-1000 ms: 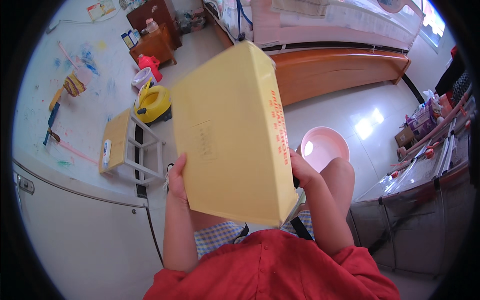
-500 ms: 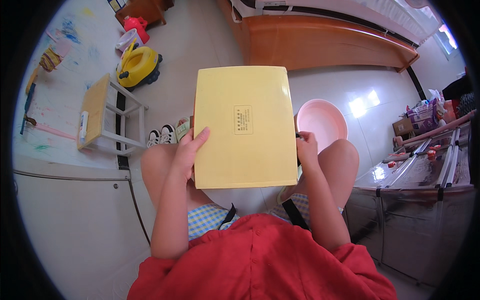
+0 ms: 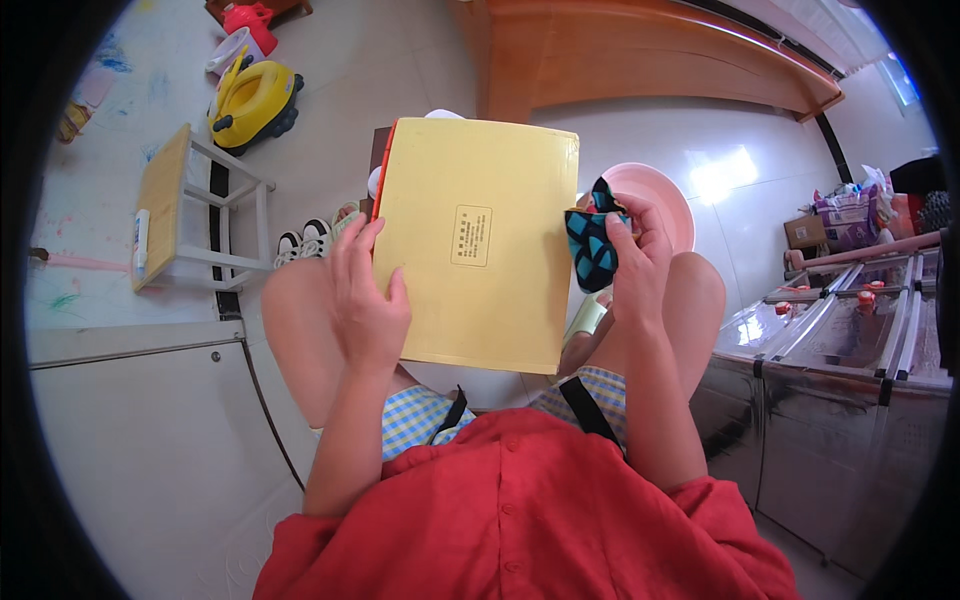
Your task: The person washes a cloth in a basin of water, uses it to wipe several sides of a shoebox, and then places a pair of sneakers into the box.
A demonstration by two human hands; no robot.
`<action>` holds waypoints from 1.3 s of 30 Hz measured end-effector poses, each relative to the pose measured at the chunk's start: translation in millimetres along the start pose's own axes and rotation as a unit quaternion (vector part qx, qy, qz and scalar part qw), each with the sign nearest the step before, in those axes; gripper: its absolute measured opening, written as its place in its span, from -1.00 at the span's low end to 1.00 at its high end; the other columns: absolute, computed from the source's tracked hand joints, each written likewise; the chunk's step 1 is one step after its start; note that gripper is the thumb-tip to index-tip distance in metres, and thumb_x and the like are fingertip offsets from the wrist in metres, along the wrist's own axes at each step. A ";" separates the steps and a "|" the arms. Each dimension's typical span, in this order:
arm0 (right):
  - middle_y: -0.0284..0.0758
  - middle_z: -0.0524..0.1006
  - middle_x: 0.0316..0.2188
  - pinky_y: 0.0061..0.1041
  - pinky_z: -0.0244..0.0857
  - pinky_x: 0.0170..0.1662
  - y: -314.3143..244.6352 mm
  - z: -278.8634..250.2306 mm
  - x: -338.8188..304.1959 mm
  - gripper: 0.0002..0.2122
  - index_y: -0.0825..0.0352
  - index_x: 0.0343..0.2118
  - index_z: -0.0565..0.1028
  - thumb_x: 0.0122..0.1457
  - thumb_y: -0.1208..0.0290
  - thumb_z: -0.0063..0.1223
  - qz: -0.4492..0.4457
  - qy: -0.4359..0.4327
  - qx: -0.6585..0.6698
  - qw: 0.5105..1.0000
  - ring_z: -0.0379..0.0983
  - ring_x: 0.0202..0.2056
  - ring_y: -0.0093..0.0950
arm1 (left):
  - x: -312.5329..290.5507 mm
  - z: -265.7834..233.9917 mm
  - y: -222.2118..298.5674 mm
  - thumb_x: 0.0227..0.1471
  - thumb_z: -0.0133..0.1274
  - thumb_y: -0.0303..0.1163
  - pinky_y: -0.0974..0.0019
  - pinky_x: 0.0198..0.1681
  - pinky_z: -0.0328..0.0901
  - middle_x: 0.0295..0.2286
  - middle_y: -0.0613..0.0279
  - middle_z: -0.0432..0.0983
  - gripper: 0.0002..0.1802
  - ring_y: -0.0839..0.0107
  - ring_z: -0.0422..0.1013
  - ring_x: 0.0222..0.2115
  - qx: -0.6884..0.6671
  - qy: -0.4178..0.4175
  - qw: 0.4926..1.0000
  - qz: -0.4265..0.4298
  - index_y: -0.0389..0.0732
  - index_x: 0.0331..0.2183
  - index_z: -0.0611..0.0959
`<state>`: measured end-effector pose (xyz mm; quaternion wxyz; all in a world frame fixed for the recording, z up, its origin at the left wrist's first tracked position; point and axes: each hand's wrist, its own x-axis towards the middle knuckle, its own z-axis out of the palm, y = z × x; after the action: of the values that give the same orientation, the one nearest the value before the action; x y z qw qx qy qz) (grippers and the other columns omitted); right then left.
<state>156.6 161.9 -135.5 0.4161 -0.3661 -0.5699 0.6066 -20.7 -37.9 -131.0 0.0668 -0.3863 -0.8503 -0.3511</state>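
A flat pale-yellow box [image 3: 480, 310] with a red side edge lies before me, slightly tilted, above my knees. My left hand [image 3: 367, 300] rests on its left edge, fingers stretched out and thumb laid on the yellow face. Just off the box's right edge, my right hand [image 3: 640, 255] pinches a folded black cloth [image 3: 592, 250] with a teal pattern. Behind that hand, a pink basin [image 3: 665, 190] stands on the floor. Whatever supports the box is mostly hidden; a bit of brown and some white round parts peek out at its far left.
To the left stand a small wooden-topped stool [image 3: 160, 210] with a marker pen [image 3: 141, 238] on it, and a yellow ride-on toy [image 3: 255, 105]. A wooden bed frame [image 3: 650, 65] runs across the far side. Clear-lidded storage bins [image 3: 830, 320] line the right. Shoes [image 3: 303, 240] sit beyond my left knee.
My right hand has come away from the box's right side, and the patterned cloth now shows in it. My left hand has shifted up with fingers extended; the box has turned slightly clockwise.
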 end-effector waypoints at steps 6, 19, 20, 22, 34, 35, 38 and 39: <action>-0.36 0.51 -0.34 -0.70 0.28 -0.28 -12.9 -7.6 -8.7 -0.89 0.40 -0.25 0.44 0.16 0.61 -0.02 0.052 -0.046 0.062 0.996 0.39 -0.35 -0.69 | 3.0 -11.4 8.9 -0.14 0.07 -0.61 0.17 0.09 0.17 -0.06 0.10 0.38 -0.65 0.10 0.27 0.00 -0.037 -0.026 0.998 0.049 -0.20 -0.20 0.57; -0.39 0.51 -0.33 -0.71 0.31 -0.40 -41.0 10.8 5.9 -0.76 0.40 -0.16 0.47 0.08 0.62 0.08 0.088 -0.125 -0.016 0.988 0.39 -0.36 -0.69 | 37.1 25.5 57.0 -0.03 0.10 -0.53 0.22 0.01 0.26 -0.11 0.06 0.45 -0.66 0.24 0.35 -0.06 -0.259 -0.181 0.949 0.006 -0.28 -0.13 0.53; -0.38 0.51 -0.30 -0.71 0.31 -0.40 -44.7 17.7 10.5 -0.75 0.40 -0.13 0.46 0.08 0.62 0.07 0.083 -0.144 0.049 0.985 0.40 -0.34 -0.68 | 43.0 29.9 62.8 0.01 0.10 -0.51 0.24 0.00 0.27 -0.10 0.06 0.45 -0.61 0.32 0.34 -0.05 -0.374 -0.194 0.903 -0.076 -0.30 -0.07 0.49; -0.36 0.50 -0.26 -0.69 0.33 -0.35 -46.3 26.4 21.9 -0.73 0.40 -0.11 0.46 0.09 0.63 0.05 0.078 -0.158 0.067 0.982 0.40 -0.29 -0.65 | 57.6 37.8 63.9 0.07 0.09 -0.47 0.33 -0.01 0.27 -0.14 0.09 0.48 -0.47 0.45 0.36 -0.08 -0.486 -0.229 0.832 -0.143 -0.30 0.08 0.35; -0.15 0.41 -0.03 -0.29 0.27 0.01 -1.8 58.8 19.7 -0.65 0.40 -0.12 0.46 -0.05 0.67 0.08 -0.340 -0.129 -0.401 0.841 0.31 0.00 -0.17 | 93.6 40.9 26.6 -0.13 0.02 -0.69 0.25 0.16 0.12 0.01 0.04 0.39 -0.40 0.16 0.30 0.06 -0.224 -0.165 0.960 0.035 -0.23 0.04 0.42; -0.15 0.41 -0.03 -0.29 0.27 0.01 2.4 60.4 21.3 -0.65 0.40 -0.12 0.46 -0.05 0.67 0.08 -0.339 -0.131 -0.401 0.841 0.31 0.00 -0.17 | 91.9 40.2 21.8 -0.14 0.02 -0.68 0.21 0.15 0.14 0.01 0.05 0.37 -0.44 0.13 0.29 0.06 -0.150 -0.135 0.979 0.039 -0.24 -0.01 0.46; -0.18 0.39 0.02 -0.26 0.17 0.11 6.8 68.8 21.3 -0.64 0.39 -0.07 0.44 0.01 0.60 0.10 -0.297 -0.130 -0.399 0.858 0.25 0.05 -0.15 | 83.3 38.3 12.4 -0.17 0.06 -0.65 0.15 0.12 0.17 0.01 0.05 0.33 -0.50 0.06 0.24 0.06 -0.071 -0.100 0.991 0.054 -0.25 -0.07 0.49; -0.17 0.38 0.03 -0.26 0.16 0.11 5.9 68.7 19.3 -0.63 0.39 -0.04 0.42 0.02 0.60 0.09 -0.286 -0.109 -0.407 0.861 0.25 0.06 -0.15 | 79.2 39.8 13.6 -0.17 0.07 -0.64 0.15 0.13 0.16 0.01 0.06 0.33 -0.49 0.07 0.23 0.06 -0.078 -0.116 0.989 0.056 -0.25 -0.07 0.49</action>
<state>85.6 153.1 -135.2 0.3203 -0.2550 -0.8875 0.2113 -59.7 42.4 -122.8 -0.0428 -0.4754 -0.7995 -0.3646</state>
